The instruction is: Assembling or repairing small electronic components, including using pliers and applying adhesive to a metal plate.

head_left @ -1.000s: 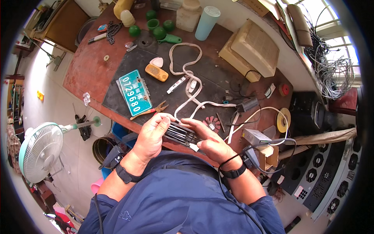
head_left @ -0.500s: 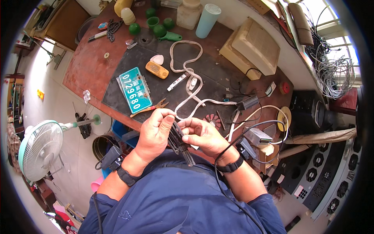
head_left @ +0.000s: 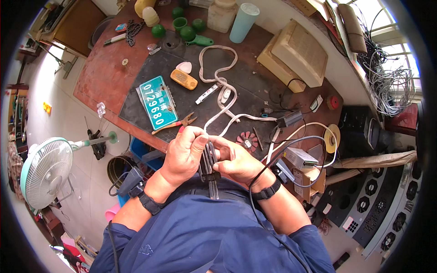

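My left hand and my right hand meet in front of my body, both closed on a dark, narrow bundle of metal strips. It looks like a folding tool; its exact kind is unclear. Its lower end points down toward my shirt. A small red tip shows beside my left forefinger; what it belongs to is hidden. Just beyond my hands lie pliers with orange-red handles, a whitish cord and a pinkish-red finned wheel. A teal number plate rests left of them.
On the desk stand a pale blue cup, a beige box-shaped device and several green balls and cups. An orange handset lies mid-desk. To the left is a fan; fan-fitted metal panels lean at the right.
The metal bundle has turned from slanting to nearly upright, its lower end swinging left. My hands keep hold of it. A red tip now shows by my left forefinger.
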Available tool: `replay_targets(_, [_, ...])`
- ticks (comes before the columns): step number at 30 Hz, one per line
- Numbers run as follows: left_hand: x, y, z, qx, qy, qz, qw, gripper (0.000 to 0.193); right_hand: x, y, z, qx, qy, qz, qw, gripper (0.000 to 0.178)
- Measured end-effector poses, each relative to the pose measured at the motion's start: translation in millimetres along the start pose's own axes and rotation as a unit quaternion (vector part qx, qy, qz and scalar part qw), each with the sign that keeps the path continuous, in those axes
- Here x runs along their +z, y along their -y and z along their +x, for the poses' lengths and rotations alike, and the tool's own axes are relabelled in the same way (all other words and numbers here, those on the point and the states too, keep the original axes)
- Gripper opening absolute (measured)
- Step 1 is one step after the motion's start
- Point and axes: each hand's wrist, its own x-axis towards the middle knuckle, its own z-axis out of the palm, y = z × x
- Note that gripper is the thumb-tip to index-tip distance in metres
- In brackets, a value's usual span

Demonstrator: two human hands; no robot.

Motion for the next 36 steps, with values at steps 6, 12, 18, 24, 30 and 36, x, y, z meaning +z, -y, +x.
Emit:
replay_targets(6, [-7,-9,2,0.117,0.046,0.082,0.989,0.030,-9,8,-6,-0.012,-0.010,0.007,1.000,0.073])
replay_targets(12, [-7,-11,-5,-0.121,0.185,-0.228,0.948,0.054,-8,6,-11,-0.034,-0.039,-0.015,0.999,0.070])
replay_targets(18, [-5,-8,-4,-0.160,0.231,-0.301,0.912,0.062,-16,0,-14,-0.050,-0.045,-0.008,0.998,0.070])
replay_targets(24, [-3,-8,-6,-0.144,0.250,-0.303,0.908,0.064,-17,2,-17,-0.039,-0.047,-0.014,0.998,0.071])
replay_targets(30, [-4,-15,-3,-0.139,0.256,-0.256,0.922,0.063,-17,3,-18,-0.055,-0.036,-0.004,0.998,0.072])
replay_targets(36, [-1,-5,-3,-0.022,0.247,-0.086,0.965,0.062,-14,7,-17,-0.048,-0.026,-0.002,0.998,0.070])
